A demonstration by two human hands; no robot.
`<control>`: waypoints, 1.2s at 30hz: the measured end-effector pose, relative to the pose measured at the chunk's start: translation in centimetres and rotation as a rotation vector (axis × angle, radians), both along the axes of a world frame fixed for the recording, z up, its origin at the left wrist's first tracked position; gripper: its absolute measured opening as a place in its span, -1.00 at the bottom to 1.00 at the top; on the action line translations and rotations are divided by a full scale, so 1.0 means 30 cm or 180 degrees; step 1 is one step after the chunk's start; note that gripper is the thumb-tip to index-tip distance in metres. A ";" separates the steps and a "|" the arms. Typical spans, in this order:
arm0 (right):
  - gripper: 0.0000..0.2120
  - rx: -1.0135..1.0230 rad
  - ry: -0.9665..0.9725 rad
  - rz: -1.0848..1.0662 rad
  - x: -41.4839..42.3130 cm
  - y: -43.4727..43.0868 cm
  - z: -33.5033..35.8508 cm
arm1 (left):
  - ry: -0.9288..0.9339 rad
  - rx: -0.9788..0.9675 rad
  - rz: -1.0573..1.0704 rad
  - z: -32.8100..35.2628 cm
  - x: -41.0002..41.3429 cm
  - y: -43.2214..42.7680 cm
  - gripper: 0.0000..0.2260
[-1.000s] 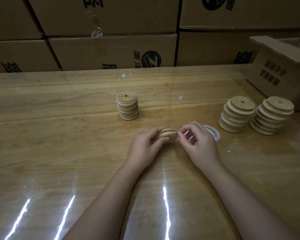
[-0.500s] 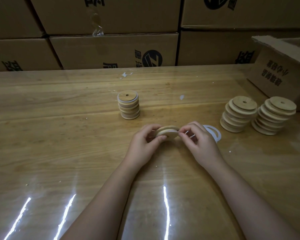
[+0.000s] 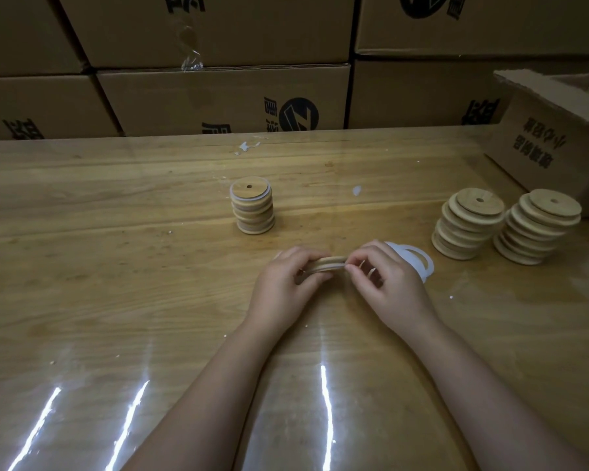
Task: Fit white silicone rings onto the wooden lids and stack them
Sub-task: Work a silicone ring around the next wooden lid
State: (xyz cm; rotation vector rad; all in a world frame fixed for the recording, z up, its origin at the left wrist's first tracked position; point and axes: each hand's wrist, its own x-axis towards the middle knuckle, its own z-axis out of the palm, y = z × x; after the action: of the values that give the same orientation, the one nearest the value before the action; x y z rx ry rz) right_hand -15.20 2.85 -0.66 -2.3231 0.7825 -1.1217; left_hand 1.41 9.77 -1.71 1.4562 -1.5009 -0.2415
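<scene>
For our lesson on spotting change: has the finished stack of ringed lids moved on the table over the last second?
No. The ringed stack keeps its place left of the white speck, as before.

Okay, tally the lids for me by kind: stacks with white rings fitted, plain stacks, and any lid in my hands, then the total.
Ringed lid stack: 1
Plain lid stacks: 2
Single lid held between left hand and right hand: 1
Total: 4
</scene>
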 end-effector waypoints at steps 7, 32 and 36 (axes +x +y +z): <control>-0.93 0.0482 -0.0166 0.0000 0.003 -0.009 -0.003 | 0.0359 0.0113 0.0028 -0.002 -0.001 0.002 -0.81; -0.88 0.1099 0.0357 -0.0155 0.003 -0.029 -0.020 | 0.1366 0.0597 -0.0136 0.009 0.018 0.007 -0.83; -0.92 0.1002 0.0522 -0.0149 0.002 -0.031 -0.016 | 0.1475 0.0656 -0.0186 0.008 0.024 0.008 -0.85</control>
State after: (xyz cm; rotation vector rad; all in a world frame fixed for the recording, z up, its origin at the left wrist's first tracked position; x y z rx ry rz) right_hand -15.14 1.92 -1.13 -2.1560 0.9996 -0.7679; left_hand 2.13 10.00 -1.46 1.3952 -1.1636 -0.7352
